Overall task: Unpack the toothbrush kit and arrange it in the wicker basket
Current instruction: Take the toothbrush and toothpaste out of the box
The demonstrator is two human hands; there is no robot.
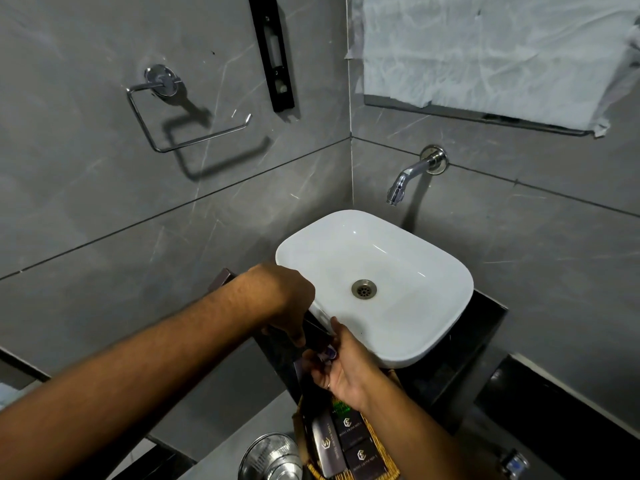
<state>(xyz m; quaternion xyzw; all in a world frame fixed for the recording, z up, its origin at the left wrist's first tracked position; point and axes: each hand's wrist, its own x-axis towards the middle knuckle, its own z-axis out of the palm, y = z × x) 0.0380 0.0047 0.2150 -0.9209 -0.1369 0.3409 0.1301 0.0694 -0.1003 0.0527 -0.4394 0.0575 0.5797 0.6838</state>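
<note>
Both my hands meet over the black counter, just left of the white sink. My left hand (287,303) pinches the upper end of a dark, narrow toothbrush kit box (317,336). My right hand (341,367) grips the box's lower end, where a purple flap shows. Directly below the hands sits the wicker basket (382,445), holding several dark branded boxes (349,441). My right forearm covers part of the basket.
A white countertop sink (408,341) stands right of the hands, with a wall tap (412,178) above it. A steel bowl (272,457) lies left of the basket. Another dark box (223,277) peeks out behind my left wrist. An empty paper holder (180,112) hangs on the wall.
</note>
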